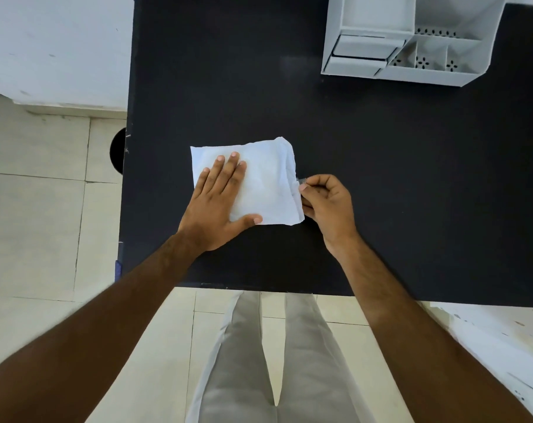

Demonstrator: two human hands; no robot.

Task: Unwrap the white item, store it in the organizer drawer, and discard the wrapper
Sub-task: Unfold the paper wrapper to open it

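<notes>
A white wrapped item (265, 178), flat and square, lies near the middle of the black table (381, 178). My left hand (219, 196) presses flat on its left half, fingers spread. At the item's right edge my right hand (326, 203) pinches a small clear tab of the wrapper (302, 181) between thumb and forefinger. A white organizer (411, 41) with a drawer (363, 50) on its front left stands at the far right of the table. The drawer looks pulled out a little.
The organizer has open compartments (424, 59) with perforated floors on its right side. Tiled floor (45, 209) lies left of the table, and a dark round object (119, 151) shows beside the table's left edge. My legs (274, 361) stand at the near edge.
</notes>
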